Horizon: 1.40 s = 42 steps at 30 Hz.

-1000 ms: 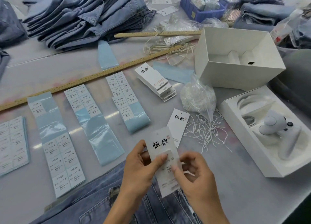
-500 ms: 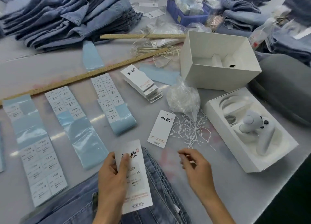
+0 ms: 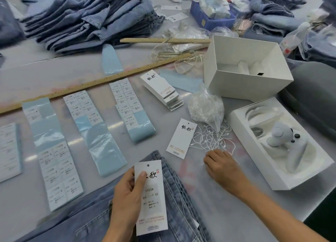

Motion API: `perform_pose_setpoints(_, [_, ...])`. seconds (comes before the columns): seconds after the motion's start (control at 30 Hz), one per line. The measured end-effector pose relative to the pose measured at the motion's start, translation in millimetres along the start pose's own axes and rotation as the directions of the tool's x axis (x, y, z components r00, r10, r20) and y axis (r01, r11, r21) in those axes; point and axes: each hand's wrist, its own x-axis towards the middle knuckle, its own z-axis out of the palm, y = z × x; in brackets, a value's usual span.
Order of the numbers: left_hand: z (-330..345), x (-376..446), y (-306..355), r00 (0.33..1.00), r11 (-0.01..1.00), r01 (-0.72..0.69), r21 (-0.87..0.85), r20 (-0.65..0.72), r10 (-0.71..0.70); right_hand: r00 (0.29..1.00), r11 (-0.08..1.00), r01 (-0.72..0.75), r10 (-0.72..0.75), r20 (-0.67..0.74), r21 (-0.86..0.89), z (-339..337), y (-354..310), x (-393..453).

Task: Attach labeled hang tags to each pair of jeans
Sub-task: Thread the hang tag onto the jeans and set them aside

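My left hand (image 3: 125, 196) grips a white hang tag (image 3: 152, 201) with a size sticker reading 1103# XS, thumb across its face. It holds the tag over a pair of blue jeans (image 3: 87, 214) lying at the near table edge. My right hand (image 3: 223, 167) is knuckles-up with bent fingers, its fingertips at the near edge of a loose heap of white strings (image 3: 211, 138). Whether it pinches a string is hidden. A second hang tag (image 3: 181, 138) lies flat between the jeans and the strings.
A stack of hang tags (image 3: 161, 89), a plastic bag of strings (image 3: 205, 109) and several sticker sheets (image 3: 127, 103) lie mid-table. A white box (image 3: 245, 85) and a tray holding a controller (image 3: 283, 178) stand at right. A long ruler (image 3: 91, 83) and folded jeans (image 3: 87, 18) lie farther back.
My right hand let go of the tag and moved right and forward to the loose strings. My left hand kept the tag and lowered it over the jeans.
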Motion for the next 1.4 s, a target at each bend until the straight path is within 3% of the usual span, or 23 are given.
perform_pose_setpoints(0.07, [-1.4, 1.0, -2.1, 1.0, 1.0, -0.007, -0.019, -0.022, 0.007, 0.984, 0.975, -0.178, 0.173, 0.051, 0.135, -5.8, -10.2, 11.7])
perform_pose_setpoints(0.1, [-2.2, 0.6, -2.3, 1.0, 1.0, -0.01, -0.029, -0.03, 0.009, 0.944, 0.892, -0.331, 0.31, 0.116, 0.308, -12.9, -15.9, 18.2])
perform_pose_setpoints(0.17, [-3.6, -1.5, -1.1, 0.999, 0.999, -0.008, -0.049, -0.035, 0.006, 0.81, 0.488, -0.558, 0.498, 0.311, 0.671, -28.7, -25.0, 29.7])
perform_pose_setpoints(0.2, [-4.1, -2.9, -0.3, 0.999, 0.998, -0.01, -0.056, -0.038, 0.008, 0.777, 0.282, -0.557, 0.508, 0.37, 0.781, -37.8, -32.2, 34.9])
perform_pose_setpoints(0.27, [-4.0, -6.2, 1.3, 0.999, 0.998, -0.02, -0.054, -0.039, 0.018, 0.8, 0.1, -0.48, 0.457, 0.388, 0.872, -56.5, -50.5, 41.8])
perform_pose_setpoints(0.33, [-2.7, -9.6, 5.0, 0.999, 0.999, -0.033, -0.034, -0.019, 0.032, 0.874, 0.093, -0.399, 0.341, 0.348, 0.912, -73.9, -76.2, 46.4])
perform_pose_setpoints(0.47, [-2.5, -15.2, 8.2, 0.994, 0.993, -0.11, 0.051, 0.03, 0.108, 0.942, 0.359, -0.308, 0.244, 0.23, 0.881, -85.0, -121.8, 56.3])
perform_pose_setpoints(0.53, [-3.7, -16.1, 7.3, 0.991, 0.989, -0.128, 0.073, 0.048, 0.125, 0.952, 0.398, -0.265, 0.254, 0.172, 0.878, -85.2, -135.6, 60.9])
perform_pose_setpoints(0.7, [-6.0, -17.5, 7.4, 0.989, 0.992, -0.128, 0.008, 0.07, 0.127, 0.909, 0.262, -0.298, 0.372, 0.189, 0.918, -86.4, -154.8, 65.5])
perform_pose_setpoints(0.9, [-6.4, -16.0, 7.5, 0.986, 0.991, -0.128, -0.045, 0.098, 0.131, 0.867, 0.185, -0.349, 0.436, 0.241, 0.919, -82.5, -173.3, 69.2])
perform_pose_setpoints(1.27, [-17.1, -16.1, 4.7, 0.972, 0.988, -0.154, -0.028, 0.173, 0.157, 0.867, 0.248, -0.334, 0.459, 0.193, 0.909, -72.5, -179.3, 66.3])
perform_pose_setpoints(1.4, [-24.8, -18.6, 8.9, 0.971, 0.997, -0.069, -0.026, 0.228, 0.073, 0.865, 0.23, -0.34, 0.456, 0.207, 0.912, -70.5, -179.3, 65.3])
